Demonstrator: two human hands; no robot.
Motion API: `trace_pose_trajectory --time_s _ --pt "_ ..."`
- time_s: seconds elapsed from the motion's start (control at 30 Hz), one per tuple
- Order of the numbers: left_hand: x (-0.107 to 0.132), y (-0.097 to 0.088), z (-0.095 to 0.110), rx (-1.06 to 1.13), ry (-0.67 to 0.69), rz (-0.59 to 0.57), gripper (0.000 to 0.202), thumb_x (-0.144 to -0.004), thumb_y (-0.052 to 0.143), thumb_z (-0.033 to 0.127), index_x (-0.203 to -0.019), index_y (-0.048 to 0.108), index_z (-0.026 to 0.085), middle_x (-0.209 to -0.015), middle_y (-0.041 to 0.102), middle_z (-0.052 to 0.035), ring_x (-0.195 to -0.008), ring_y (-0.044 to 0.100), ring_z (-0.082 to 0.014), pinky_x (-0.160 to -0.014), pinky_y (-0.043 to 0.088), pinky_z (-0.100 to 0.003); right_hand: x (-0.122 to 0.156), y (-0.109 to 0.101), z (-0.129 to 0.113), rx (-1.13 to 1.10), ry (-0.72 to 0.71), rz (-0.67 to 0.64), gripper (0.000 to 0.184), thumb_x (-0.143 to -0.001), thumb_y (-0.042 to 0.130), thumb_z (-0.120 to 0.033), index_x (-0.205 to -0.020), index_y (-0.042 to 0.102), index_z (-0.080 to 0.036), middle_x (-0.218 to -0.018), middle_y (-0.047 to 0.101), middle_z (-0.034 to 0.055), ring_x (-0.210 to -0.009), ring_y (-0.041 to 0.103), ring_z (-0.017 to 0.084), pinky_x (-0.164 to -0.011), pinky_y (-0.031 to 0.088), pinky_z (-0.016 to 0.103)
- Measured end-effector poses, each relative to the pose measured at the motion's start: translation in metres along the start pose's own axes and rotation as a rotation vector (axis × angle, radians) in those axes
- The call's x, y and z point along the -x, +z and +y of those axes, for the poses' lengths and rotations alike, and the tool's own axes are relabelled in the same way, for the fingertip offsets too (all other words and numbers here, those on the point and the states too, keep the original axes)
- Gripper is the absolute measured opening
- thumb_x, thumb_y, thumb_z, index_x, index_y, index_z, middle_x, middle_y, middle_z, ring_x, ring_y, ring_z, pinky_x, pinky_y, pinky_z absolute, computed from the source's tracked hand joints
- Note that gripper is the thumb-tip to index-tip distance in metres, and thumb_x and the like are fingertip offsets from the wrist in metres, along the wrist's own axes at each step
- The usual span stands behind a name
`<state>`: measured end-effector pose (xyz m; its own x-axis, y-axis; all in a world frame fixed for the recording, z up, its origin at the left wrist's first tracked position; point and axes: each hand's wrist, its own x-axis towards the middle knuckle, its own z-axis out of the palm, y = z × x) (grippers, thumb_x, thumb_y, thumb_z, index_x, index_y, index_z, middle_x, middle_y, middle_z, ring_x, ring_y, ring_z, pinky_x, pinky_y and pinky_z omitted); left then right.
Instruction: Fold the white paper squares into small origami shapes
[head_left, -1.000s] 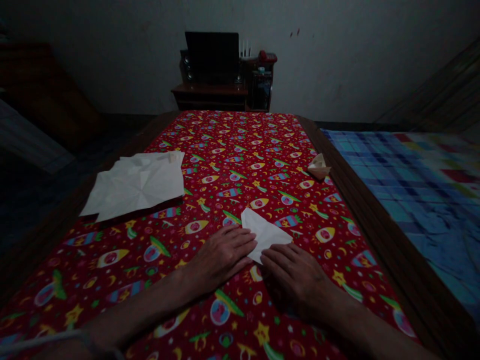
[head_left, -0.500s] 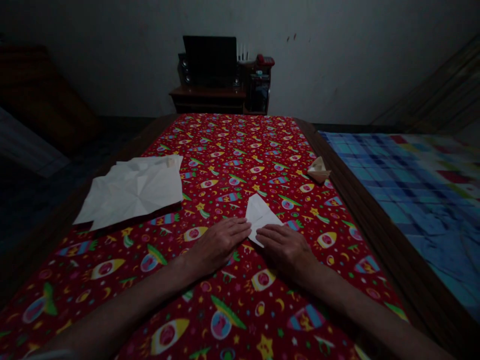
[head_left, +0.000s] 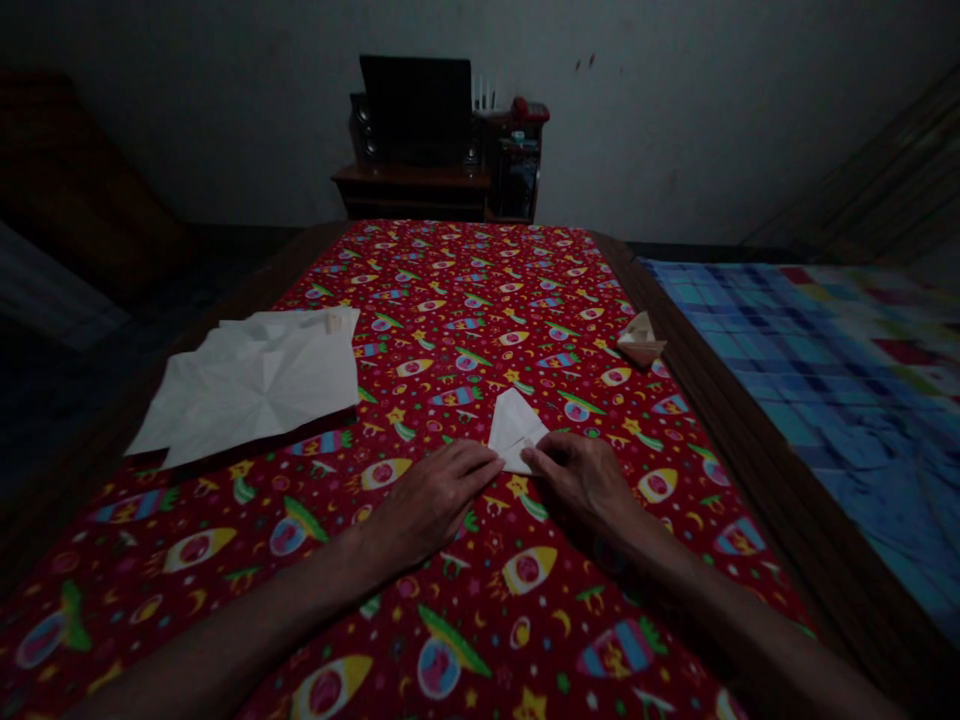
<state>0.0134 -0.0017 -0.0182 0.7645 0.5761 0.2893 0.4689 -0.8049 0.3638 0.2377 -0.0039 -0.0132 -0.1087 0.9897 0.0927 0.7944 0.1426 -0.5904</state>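
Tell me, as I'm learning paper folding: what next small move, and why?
Perhaps press the small, white, angular folded paper flat with the right hand: a crease shows low on it, and the left hand touches its lower left corner.

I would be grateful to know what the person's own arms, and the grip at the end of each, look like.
The left forearm and right forearm look bare, with no sleeve or watch to be made out. The left grip and right grip are ungloved human hands; the picture is too dim to show finer markings.
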Motion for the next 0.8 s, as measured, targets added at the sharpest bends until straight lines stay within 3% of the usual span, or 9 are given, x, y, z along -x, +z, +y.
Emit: trace_pose_trajectory --time_s 0.37,0.8 --pt "0.001 0.0 0.0021 -0.062 0.03 -0.005 0.049 -0.081 0.041 -0.001 -0.127 0.045 0.013 -0.123 0.053 -0.011 -0.115 0.047 -0.0224 -0.097 0.046 -0.042 0.0002 0.005 0.0007 0.118 -0.084 0.054 0.029 -0.087 0.051 -0.04 -0.07 0.062 -0.019 -0.062 0.059 0.0 -0.054 0.051 0.012 -0.054 0.032 0.023" --pt "0.0001 -0.0007 0.0004 -0.099 0.02 -0.099 0.061 -0.078 0.043 -0.001 -0.136 0.035 0.015 -0.139 0.043 -0.0073 -0.124 0.039 -0.0237 -0.103 0.04 -0.042 0.0011 0.0038 -0.0051 0.211 -0.123 0.071 0.031 -0.088 0.048 -0.037 -0.066 0.057 -0.018 -0.061 0.058 0.0017 -0.054 0.051 0.012 -0.054 0.033 0.023"
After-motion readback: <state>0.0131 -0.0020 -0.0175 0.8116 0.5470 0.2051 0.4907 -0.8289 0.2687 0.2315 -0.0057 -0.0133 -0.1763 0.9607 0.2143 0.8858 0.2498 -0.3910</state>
